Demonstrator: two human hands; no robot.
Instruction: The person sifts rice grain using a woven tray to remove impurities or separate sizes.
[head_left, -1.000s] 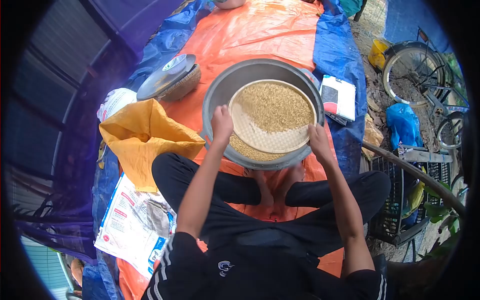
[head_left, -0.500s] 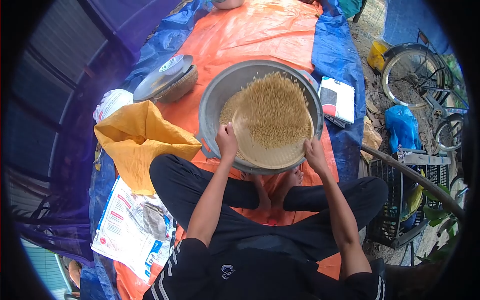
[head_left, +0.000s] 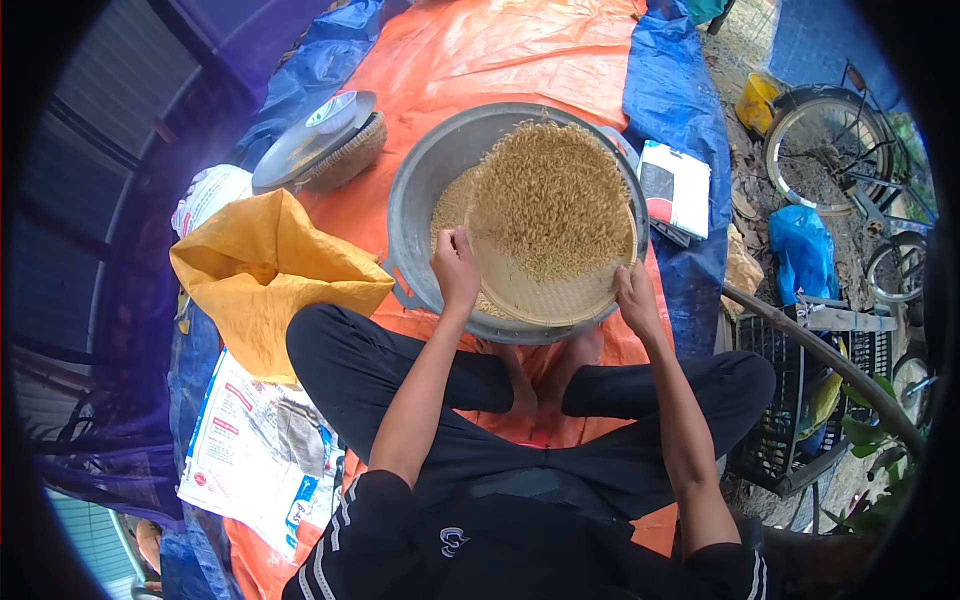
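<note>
In the head view both hands hold a round woven winnowing basket by its near rim, over a big grey basin. My left hand is closed on the basket's left edge, and my right hand on its right edge. A mass of golden unhusked grain covers the far part of the basket, its outline blurred and loose as if airborne. More grain shows in the basin at the basket's left. My crossed legs and bare feet lie just in front of the basin.
An open yellow sack stands left of my knee, with a printed white sack lying below it. Behind them sits a basket with a grey lid. Orange tarp runs ahead. Folded white bags, a black crate and a bicycle are at right.
The grain has shifted and spread over the far part of the basket. Both hands stay on the rim. The whole view has moved slightly, with the basin a little further left.
</note>
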